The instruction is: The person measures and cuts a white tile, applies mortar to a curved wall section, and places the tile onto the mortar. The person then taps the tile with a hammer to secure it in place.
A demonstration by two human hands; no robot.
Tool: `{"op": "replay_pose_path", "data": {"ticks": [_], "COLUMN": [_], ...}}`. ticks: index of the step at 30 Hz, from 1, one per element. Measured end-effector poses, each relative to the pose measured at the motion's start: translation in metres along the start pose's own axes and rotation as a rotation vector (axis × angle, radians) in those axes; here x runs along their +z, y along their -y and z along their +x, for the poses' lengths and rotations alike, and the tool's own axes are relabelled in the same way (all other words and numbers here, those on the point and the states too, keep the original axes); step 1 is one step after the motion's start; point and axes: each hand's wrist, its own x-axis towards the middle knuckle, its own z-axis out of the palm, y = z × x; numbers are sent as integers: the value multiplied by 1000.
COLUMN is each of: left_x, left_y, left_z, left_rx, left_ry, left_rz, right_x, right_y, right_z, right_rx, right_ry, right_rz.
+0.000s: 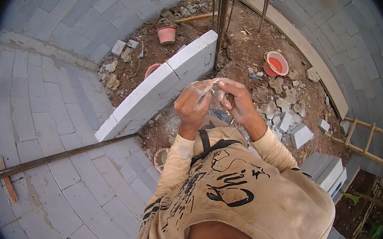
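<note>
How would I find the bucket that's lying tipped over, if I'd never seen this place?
Start at the low white block wall crossing the dirt ground. Look right, past the upright steel bars, to the rubble. The tipped bucket lies there, its red inside showing, unlike the upright bucket left of the wall.

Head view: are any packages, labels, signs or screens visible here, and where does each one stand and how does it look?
No packages, labels, signs or screens.
Shirt: bottom centre, on the person; tan cloth with a black brush-like print.
Buckets: on the dirt at top centre; orange-red, round, plain.
Hands: left hand and right hand together at centre, holding a thin wire.
</note>
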Motion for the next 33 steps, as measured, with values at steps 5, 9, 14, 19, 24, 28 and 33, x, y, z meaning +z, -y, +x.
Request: {"op": "replay_pose_path", "data": {"ticks": [5, 9, 14, 19, 24, 28, 33], "left_x": [1, 5, 17, 28, 38, 35, 2], "left_y": [1, 3, 7, 12, 20, 23, 14], "left_z": [3, 16, 43, 57, 53, 49, 44], "left_rx": [27, -26, -162, -517, -659, -798, -823], "left_ry": [13, 73, 88, 116, 55, 65, 270], "left_rz": [25, -17, -101, -434, -795, -976, -797], "right_x": [4, 3, -3, -7, -5, -4, -6], "right_y": [0, 8, 26, 40, 39, 37, 43], "right_z": [3, 14, 31, 41, 42, 38, 19], "right_rx": [-22, -55, -113, -217, -334, -419, -854], "right_ry": [-36, -61, -79, -113, -122, -96, 131], "right_rz": [-77, -97, -111, -64, -161, -319, -967]}}
